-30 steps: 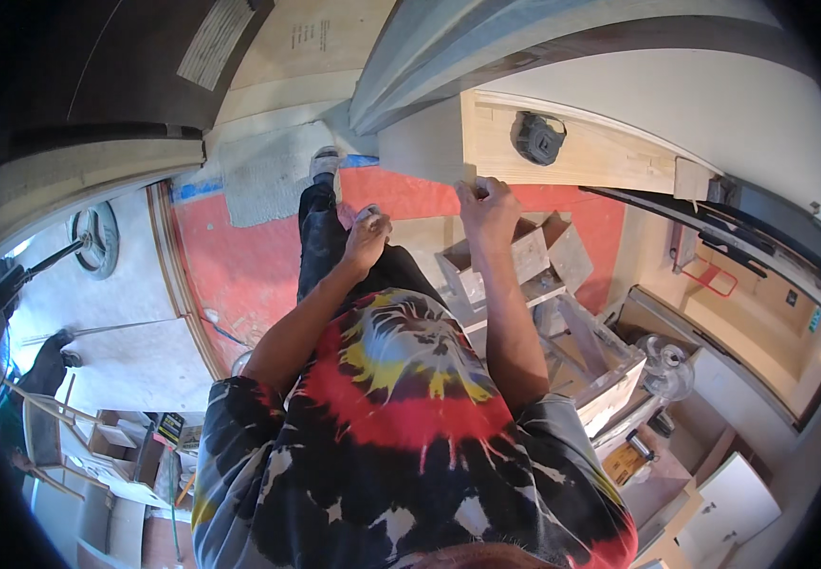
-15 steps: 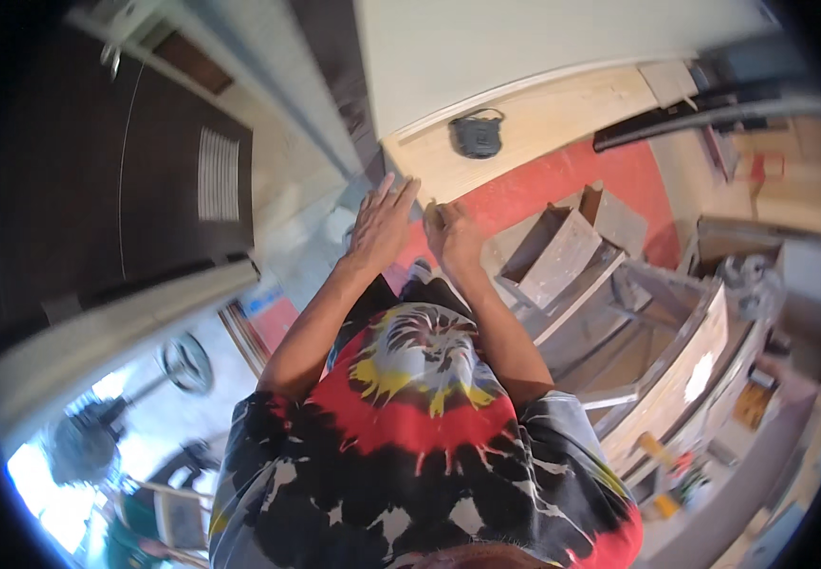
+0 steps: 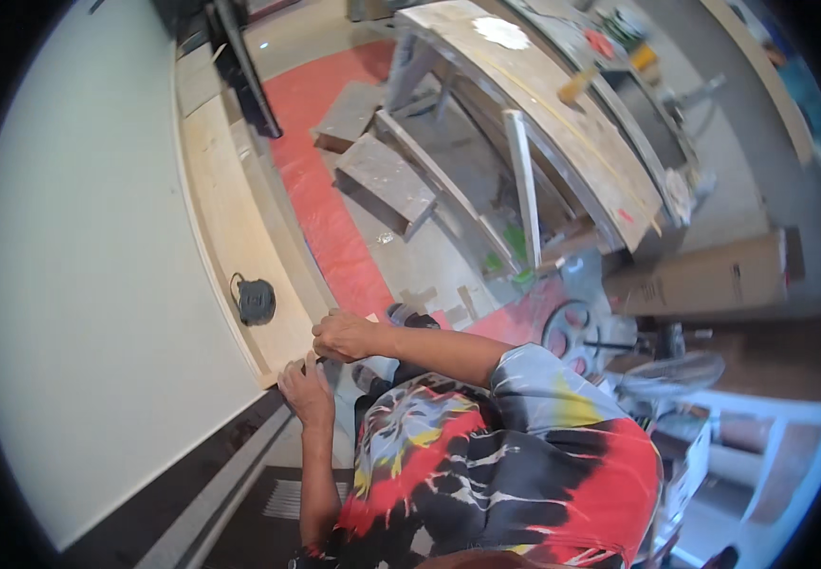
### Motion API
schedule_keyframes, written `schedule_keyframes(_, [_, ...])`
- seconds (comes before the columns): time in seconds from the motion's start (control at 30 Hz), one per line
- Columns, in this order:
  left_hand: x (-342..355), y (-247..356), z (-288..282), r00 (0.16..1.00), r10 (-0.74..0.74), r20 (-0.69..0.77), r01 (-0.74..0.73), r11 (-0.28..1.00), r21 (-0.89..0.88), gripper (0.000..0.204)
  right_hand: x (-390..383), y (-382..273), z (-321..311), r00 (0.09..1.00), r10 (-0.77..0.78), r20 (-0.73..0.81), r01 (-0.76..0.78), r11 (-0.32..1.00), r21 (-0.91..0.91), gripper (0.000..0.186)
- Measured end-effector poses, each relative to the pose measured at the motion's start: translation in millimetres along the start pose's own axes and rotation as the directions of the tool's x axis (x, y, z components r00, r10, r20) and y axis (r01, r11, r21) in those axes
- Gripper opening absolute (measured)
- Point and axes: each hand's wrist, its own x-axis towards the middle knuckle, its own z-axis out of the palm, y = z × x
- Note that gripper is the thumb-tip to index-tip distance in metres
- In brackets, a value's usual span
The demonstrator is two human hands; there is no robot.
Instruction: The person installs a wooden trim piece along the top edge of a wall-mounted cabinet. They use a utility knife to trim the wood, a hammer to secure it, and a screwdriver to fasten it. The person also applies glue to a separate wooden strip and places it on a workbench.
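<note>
A pale wooden board (image 3: pixel 257 235) runs along the edge of a large white panel (image 3: pixel 78 275). On the board lies a small dark case with a loop strap (image 3: pixel 258 302), perhaps a tape measure. At the board's near end, my left hand (image 3: pixel 308 392) rests its fingertips against the corner, fingers apart and pointing up. Just beyond and to the right, my right hand (image 3: pixel 346 337) is closed at the board's side edge. Its curled fingers hide what they hold, if anything. Between the two hands a small dark spot shows, too small to name.
Red sheeting (image 3: pixel 325 204) covers the floor beside the board. Box-like wooden pieces (image 3: pixel 387 182) lie on it, near a dusty workbench (image 3: pixel 524 85). A long cardboard box (image 3: pixel 704 277) and a pedestal fan (image 3: pixel 671 372) stand to the right. A dark rail (image 3: pixel 244 71) crosses the board's far end.
My view has swung round, so the board now runs along the left. My left hand has shifted to the board's end; my right hand remains closed by its edge.
</note>
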Motion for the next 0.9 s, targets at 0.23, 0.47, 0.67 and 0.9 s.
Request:
schedule_keyframes(0.23, [42, -33, 47, 0.996, 0.003, 0.086, 0.032, 0.913, -0.406, 0.022, 3, 18, 34, 0.993, 0.098, 0.060, -0.089, 0.988, -0.126, 0.015])
schedule_keyframes(0.47, [62, -53, 59, 0.971, 0.106, 0.216, 0.015, 0.870, -0.493, 0.024, -3, 24, 65, 0.970, 0.215, -0.115, -0.228, 0.967, -0.115, 0.013])
schedule_keyframes(0.67, [70, -55, 58, 0.962, 0.084, 0.260, 0.044, 0.891, -0.451, 0.024, 6, 24, 84, 0.948, 0.302, -0.102, -0.309, 0.949, -0.064, 0.013])
schedule_keyframes(0.9, [93, -50, 46, 0.981, 0.038, 0.192, 0.059, 0.876, -0.478, 0.027, 3, 24, 43, 0.968, 0.211, -0.137, -0.227, 0.967, -0.112, 0.013])
